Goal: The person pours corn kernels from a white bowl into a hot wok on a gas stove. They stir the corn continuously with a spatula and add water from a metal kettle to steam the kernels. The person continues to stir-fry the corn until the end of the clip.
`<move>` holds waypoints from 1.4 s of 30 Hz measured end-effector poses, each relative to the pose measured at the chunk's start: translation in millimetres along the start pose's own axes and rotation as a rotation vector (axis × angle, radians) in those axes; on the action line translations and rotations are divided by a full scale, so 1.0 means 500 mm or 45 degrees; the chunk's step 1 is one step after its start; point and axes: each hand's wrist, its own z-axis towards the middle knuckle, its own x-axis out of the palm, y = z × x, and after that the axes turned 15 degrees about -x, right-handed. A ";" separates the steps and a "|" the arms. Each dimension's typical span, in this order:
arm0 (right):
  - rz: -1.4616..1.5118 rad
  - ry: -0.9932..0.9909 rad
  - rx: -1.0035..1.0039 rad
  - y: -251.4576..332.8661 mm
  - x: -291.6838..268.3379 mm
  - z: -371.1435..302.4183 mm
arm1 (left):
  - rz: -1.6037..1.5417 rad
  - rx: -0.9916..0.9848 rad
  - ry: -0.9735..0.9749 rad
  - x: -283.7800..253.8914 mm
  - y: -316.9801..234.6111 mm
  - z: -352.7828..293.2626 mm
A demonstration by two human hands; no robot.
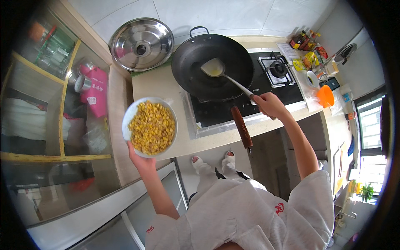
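Note:
My left hand (141, 160) grips the near rim of a white bowl (126, 118), holding it over the counter's front edge at left. Yellow corn kernels mixed with small brownish bits (152, 127) fill it. In my right hand (270, 105) is the handle of a metal wok spatula (213, 68). Its broad blade rests inside a large black wok (187, 58), where a little yellowish liquid shows on the blade. The wok sits on the left part of the black gas stove (212, 112), its brown wooden handle (241, 127) pointing toward me.
A shiny steel lid (143, 43) leans against the tiled wall behind the counter. Right of the wok is a second burner (279, 68). Sauce bottles (307, 41), seasoning packets (310, 60) and an orange container (325, 96) crowd the right corner. A glass-fronted cabinet (64, 104) borders the left.

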 end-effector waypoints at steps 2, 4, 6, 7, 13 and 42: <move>-0.290 -0.091 -0.073 0.043 -0.020 -0.042 | 0.031 0.021 0.040 0.037 -0.025 0.014; -0.125 -0.094 -0.089 0.019 -0.053 -0.059 | 0.078 0.012 0.117 0.085 -0.042 0.038; 0.021 -0.046 -0.072 0.004 -0.091 -0.074 | 0.139 0.001 0.178 0.145 -0.052 0.069; 0.029 -0.015 -0.061 0.010 -0.112 -0.083 | 0.171 0.003 0.191 0.173 -0.055 0.085; 0.108 0.030 -0.053 0.042 -0.189 -0.109 | 0.249 -0.030 0.304 0.315 -0.036 0.221; 0.160 -0.085 -0.051 0.070 -0.181 -0.133 | 0.491 -0.048 0.140 0.452 0.056 0.337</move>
